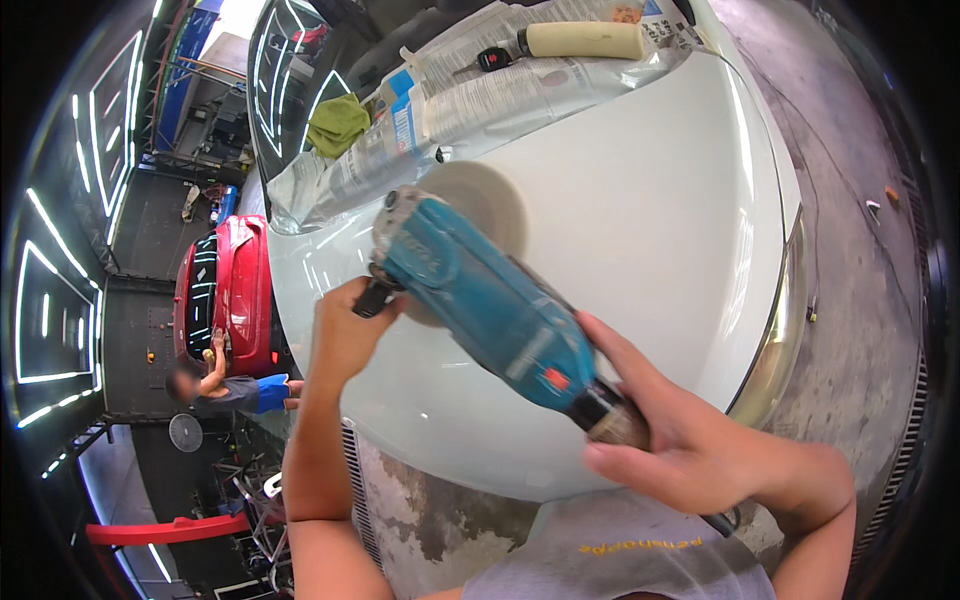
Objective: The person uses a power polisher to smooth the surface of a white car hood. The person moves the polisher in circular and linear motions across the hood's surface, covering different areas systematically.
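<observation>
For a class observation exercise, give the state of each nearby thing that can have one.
Blue polisher: held in both grips
Left grip: closed on side handle
Right grip: closed on rear end
Polishing pad: spinning or still, unclear
White hood: shut
Green cloth: crumpled
Cream bottle: lying on its side
Newspaper: spread out

The polisher (pixel 490 292) has a blue body, silver-grey head, black side handle and red button near the rear. It sits diagonally at frame centre, head toward upper left. The round cream pad (pixel 492 200), blurred, faces down on the glossy white car hood (pixel 630 190).
</observation>
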The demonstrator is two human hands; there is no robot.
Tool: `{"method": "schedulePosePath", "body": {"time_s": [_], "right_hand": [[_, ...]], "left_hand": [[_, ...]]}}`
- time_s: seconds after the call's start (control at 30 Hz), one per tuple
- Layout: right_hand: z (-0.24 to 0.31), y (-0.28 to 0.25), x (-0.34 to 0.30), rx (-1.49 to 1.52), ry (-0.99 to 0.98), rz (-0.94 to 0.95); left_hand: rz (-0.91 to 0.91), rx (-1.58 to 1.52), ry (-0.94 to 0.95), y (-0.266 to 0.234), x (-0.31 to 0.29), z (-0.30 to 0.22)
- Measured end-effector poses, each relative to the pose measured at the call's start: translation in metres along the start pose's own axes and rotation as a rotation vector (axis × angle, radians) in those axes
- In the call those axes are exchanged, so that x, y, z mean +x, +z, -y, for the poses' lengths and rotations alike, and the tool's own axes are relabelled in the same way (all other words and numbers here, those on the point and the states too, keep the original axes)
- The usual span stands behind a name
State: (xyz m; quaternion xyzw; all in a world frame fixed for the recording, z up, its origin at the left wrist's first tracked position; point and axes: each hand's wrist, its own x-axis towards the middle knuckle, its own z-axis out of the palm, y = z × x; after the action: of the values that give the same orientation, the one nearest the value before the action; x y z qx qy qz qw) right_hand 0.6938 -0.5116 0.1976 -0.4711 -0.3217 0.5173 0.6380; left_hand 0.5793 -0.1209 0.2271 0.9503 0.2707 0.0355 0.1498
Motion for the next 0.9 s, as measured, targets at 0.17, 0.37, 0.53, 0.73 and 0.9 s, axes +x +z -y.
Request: {"method": "schedulePosePath", "body": {"time_s": [0.17, 0.37, 0.53, 0.73, 0.9], "right_hand": [[0.014, 0.024, 0.080, -0.187, -0.025, 0.079], [0.007, 0.058, 0.164, -0.104, 0.014, 0.108], [0.000, 0.056, 0.154, -0.146, -0.004, 0.141], [-0.036, 0.015, 0.031, -0.183, -0.035, 0.029], [-0.058, 0.001, -0.052, -0.089, 0.085, -0.061]], "left_hand": [[0.003, 0.018, -0.084, -0.036, 0.019, 0.068], [0.022, 0.034, -0.196, -0.066, 0.028, 0.138], [-0.022, -0.023, -0.226, -0.053, 0.014, 0.123], [-0.008, -0.141, 0.054, -0.003, -0.016, 0.040], [0.052, -0.043, -0.032, 0.030, -0.050, -0.046]]}}
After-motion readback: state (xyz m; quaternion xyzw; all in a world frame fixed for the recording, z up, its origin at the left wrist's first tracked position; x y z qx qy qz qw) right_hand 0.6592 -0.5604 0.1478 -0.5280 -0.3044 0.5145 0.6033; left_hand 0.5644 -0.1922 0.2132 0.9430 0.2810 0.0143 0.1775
